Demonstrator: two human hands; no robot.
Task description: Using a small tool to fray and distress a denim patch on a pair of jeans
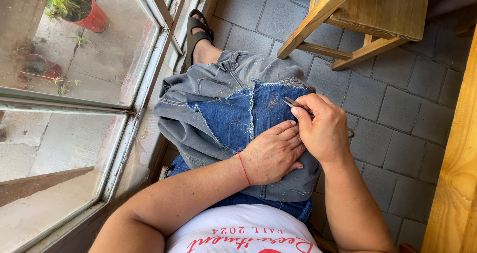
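A grey denim garment (198, 91) lies over my lap with a blue denim patch (233, 116) on top, its edges frayed. My left hand (273, 153) lies flat on the fabric, fingers pressing down the patch's right side; a red thread bracelet circles the wrist. My right hand (323, 129) grips small scissors (293, 104), whose closed tips rest on the patch near its upper right edge. The scissor handles are mostly hidden in my palm.
A window with a metal frame (149, 69) runs along the left; red plant pots (92, 17) stand outside. A wooden stool (357, 19) stands ahead on the grey paved floor. A wooden tabletop edge (454, 183) is on the right. My sandalled foot (198, 34) shows beyond the garment.
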